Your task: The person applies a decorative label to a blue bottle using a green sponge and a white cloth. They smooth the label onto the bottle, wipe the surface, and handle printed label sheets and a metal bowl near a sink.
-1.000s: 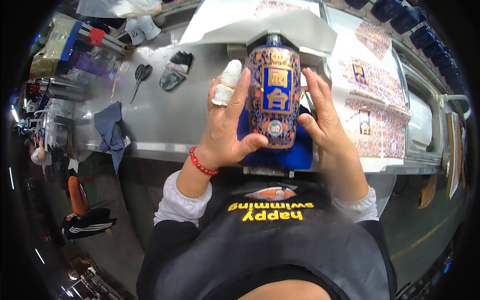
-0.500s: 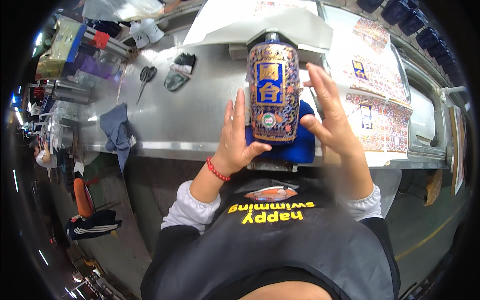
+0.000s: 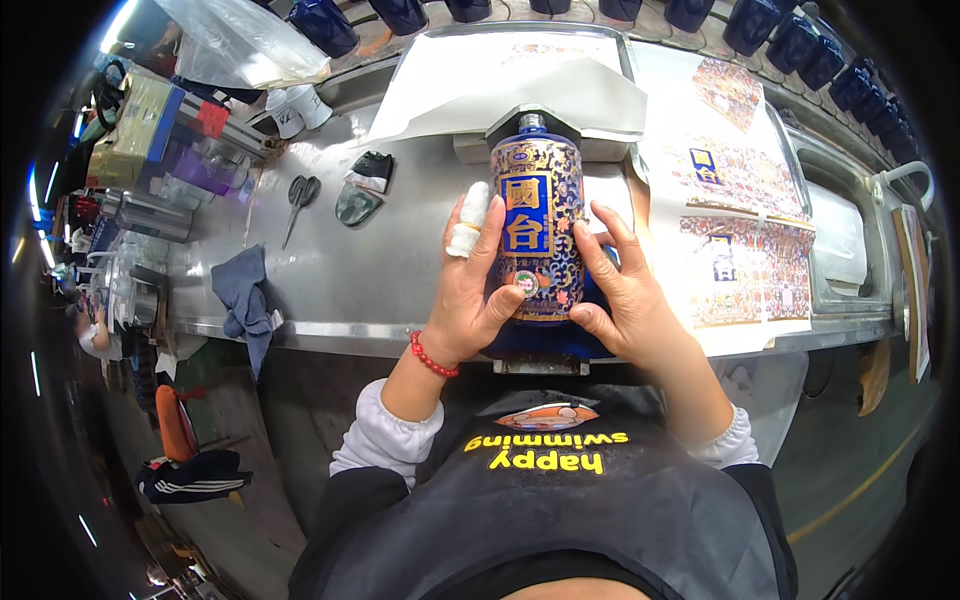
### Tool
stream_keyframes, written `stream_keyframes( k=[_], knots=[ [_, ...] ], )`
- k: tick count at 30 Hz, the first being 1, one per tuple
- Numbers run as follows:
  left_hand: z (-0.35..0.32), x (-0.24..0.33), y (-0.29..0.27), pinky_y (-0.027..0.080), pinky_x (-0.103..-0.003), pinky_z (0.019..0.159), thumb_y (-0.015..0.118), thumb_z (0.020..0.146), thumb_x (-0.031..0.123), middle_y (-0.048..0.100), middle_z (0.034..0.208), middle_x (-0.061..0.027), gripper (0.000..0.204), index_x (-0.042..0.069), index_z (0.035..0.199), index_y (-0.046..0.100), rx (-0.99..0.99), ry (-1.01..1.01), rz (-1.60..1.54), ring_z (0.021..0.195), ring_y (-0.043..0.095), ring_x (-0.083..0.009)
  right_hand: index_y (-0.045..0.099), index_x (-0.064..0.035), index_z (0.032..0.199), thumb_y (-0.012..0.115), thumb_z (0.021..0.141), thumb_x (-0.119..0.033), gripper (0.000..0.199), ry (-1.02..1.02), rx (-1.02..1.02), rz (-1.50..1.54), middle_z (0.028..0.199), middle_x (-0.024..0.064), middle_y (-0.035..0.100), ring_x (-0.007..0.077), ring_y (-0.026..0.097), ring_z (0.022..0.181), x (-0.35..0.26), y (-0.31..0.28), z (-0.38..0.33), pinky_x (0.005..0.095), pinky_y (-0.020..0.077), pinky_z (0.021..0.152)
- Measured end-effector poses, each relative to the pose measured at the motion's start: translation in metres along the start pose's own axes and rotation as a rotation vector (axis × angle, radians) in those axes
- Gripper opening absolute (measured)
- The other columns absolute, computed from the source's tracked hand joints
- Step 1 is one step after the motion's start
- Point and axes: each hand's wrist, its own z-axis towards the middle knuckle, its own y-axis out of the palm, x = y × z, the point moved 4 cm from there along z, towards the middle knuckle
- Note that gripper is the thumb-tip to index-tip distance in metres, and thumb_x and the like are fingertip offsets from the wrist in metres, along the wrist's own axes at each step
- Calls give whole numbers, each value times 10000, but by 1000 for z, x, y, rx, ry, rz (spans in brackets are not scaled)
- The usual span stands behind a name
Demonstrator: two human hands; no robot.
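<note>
The person holds a blue bottle (image 3: 537, 232) between both hands over the near edge of a metal table (image 3: 400, 270). The bottle lies with its neck pointing away from the person, its patterned label facing up. The left hand (image 3: 478, 290) grips the bottle's left side, fingers (image 3: 492, 225) pressed together along the label; one finger wears a white bandage (image 3: 468, 225). A red bead bracelet (image 3: 432, 356) sits on the left wrist. The right hand (image 3: 622, 300) clasps the right side, fingers slightly spread, thumb against the lower edge of the label. Under the bottle lies a blue cloth (image 3: 545, 338). To the right, sheets of printed labels (image 3: 740, 230) cover the table. To the left lie scissors (image 3: 300, 200), a grey rag (image 3: 243, 295) hanging over the edge, and a small dark pad (image 3: 370, 170). More blue bottles (image 3: 790, 35) stand in a row along the far rim.
</note>
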Motion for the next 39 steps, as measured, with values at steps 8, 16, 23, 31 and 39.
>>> stream_keyframes(
  k=[8, 16, 23, 31, 39],
  knots=[
    [-1, -6, -3, 172, -471, 1225, 514, 979, 651, 282, 1613, -284, 947, -37, 1584, 274, 5, -101, -197, 1508, 250, -428, 397, -91, 1558, 786, 862, -318, 829, 57, 31, 24, 1574, 237, 313, 414, 476, 1312, 5, -7, -1, 472, 438, 1091],
    [4, -8, -1, 234, -443, 1210, 506, 947, 716, 281, 1599, -307, 1069, -85, 1584, 196, -52, -142, -211, 1502, 283, -395, 452, 21, 1490, 671, 967, -403, 707, 59, 69, 22, 1537, 238, 381, 401, 487, 1314, 16, -12, 0, 454, 425, 1096],
    [4, -10, 2, 300, -429, 1187, 501, 947, 721, 335, 1577, -310, 1076, -78, 1590, 176, -50, -196, -305, 1455, 382, -391, 434, -17, 1517, 630, 996, -408, 681, 43, 52, 11, 1539, 236, 376, 407, 503, 1314, 22, -12, 3, 456, 419, 1105],
    [17, -17, -6, 214, -436, 1225, 500, 957, 704, 252, 1631, -289, 1034, -50, 1597, 199, -75, -134, -181, 1520, 262, -392, 346, -93, 1581, 720, 928, -413, 818, 59, 5, 194, 1576, 242, 298, 422, 511, 1308, 22, -9, 28, 460, 458, 1072],
    [25, -10, -10, 191, -465, 1225, 498, 960, 700, 267, 1624, -272, 1004, -34, 1594, 236, -79, -60, -115, 1514, 250, -406, 292, -63, 1598, 762, 885, -377, 910, 49, -44, 193, 1571, 251, 302, 424, 395, 1417, 24, -12, 34, 456, 357, 1167]
  ],
)
